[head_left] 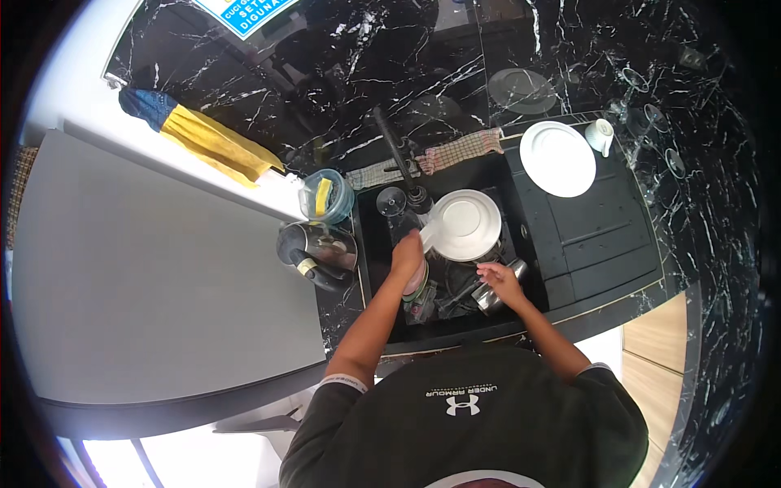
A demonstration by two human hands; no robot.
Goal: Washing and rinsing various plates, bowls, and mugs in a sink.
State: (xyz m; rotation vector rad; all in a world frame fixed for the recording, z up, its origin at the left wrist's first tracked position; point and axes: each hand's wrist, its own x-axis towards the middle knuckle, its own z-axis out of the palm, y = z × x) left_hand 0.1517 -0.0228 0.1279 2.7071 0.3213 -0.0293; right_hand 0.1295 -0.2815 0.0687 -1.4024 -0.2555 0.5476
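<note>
At the left side of the black sink (533,244), my left hand (408,256) is closed at one end of a narrow white piece (429,236). Its exact kind is unclear, and its other end meets the edge of a round white dish (465,225). My right hand (499,282), fingers apart, hovers just below that dish beside a shiny metal cup (490,299) lying tilted in the sink. A pink dish (416,281) shows partly under my left hand. Dark and clear items are jumbled in the basin, and a stemmed glass (391,202) is near the tap.
A black tap (393,142) rises behind the sink, beside checked cloths (462,153). To the right, a white plate (558,159) and cup (599,137) rest on the drainboard (598,236). Leftward are a kettle (317,252), a tub (338,207) with a yellow sponge, and a hanging towel (207,146).
</note>
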